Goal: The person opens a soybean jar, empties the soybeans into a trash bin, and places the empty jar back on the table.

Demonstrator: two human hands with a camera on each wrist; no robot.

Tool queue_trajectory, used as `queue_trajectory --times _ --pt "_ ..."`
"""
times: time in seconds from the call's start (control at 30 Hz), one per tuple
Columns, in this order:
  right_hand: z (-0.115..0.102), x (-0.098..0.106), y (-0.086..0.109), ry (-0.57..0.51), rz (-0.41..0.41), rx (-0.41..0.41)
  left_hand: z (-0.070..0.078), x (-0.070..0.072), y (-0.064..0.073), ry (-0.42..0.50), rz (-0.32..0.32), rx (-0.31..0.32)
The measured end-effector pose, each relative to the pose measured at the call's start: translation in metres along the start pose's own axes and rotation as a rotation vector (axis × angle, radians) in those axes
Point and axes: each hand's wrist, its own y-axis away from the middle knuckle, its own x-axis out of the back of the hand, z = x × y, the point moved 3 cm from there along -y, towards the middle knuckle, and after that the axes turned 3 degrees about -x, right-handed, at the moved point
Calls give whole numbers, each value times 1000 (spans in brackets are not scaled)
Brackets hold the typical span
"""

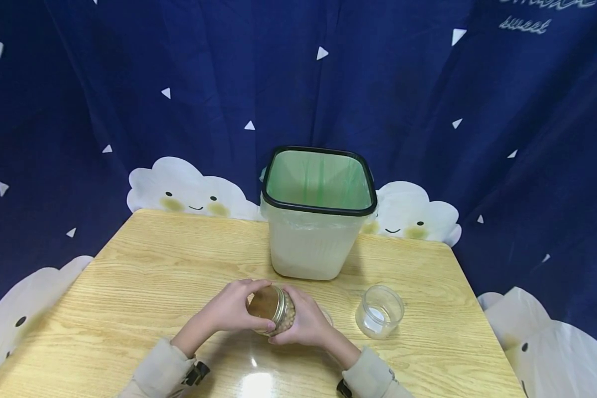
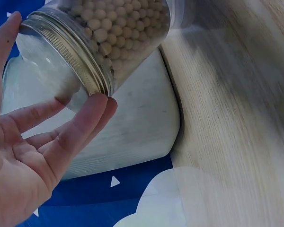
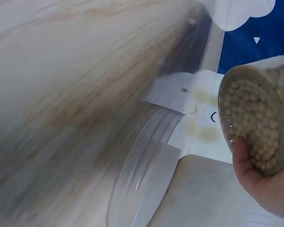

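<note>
Both hands hold a clear jar (image 1: 288,314) of small beige balls, tipped onto its side above the table. Around its gold-coloured lid (image 1: 265,303), the left hand (image 1: 239,305) curls thumb and fingers. In the left wrist view, the fingertips press the lid's ribbed edge (image 2: 68,52), and the balls show through the jar wall (image 2: 123,28). The right hand (image 1: 305,319) grips the body near the base. The right wrist view shows the jar's round bottom (image 3: 253,125), with one fingertip against its rim. Much of the jar's body is hidden by the right hand in the head view.
A white bin (image 1: 310,243) with a black rim and a green-tinted inside stands behind the hands. An open clear plastic container (image 1: 380,312) sits on the wooden table (image 1: 179,260) to the right. A clear rounded edge (image 1: 326,316) shows beside the right hand. A blue curtain (image 1: 204,61) hangs behind.
</note>
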Motion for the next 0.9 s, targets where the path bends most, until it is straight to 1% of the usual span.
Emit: queue_trajectory --times 0.13,0.3,0.4,0.5,0.57,0.63,0.7,0.8,0.9 --pt "0 1 0 5 3 -3 0 0 -1 2 -5 -19" --pt "0 1 1 -4 0 -9 1 3 3 15 -40 -43" --pt "1 1 0 -7 -4 -18 3 4 5 13 -81 -91" --pt "2 2 0 -10 -10 -29 5 4 6 0 -120 -167" --pt "2 2 1 -9 -12 -32 5 2 7 -9 -137 -202" --pt "1 3 1 -6 -13 -23 5 2 7 -32 -133 -229" --pt "1 3 1 -1 -13 -10 4 2 7 -46 -126 -241" --pt "1 2 0 -1 -14 14 4 2 6 -53 -111 -248" --pt "2 2 0 -9 -14 22 4 3 5 -38 -99 -239"
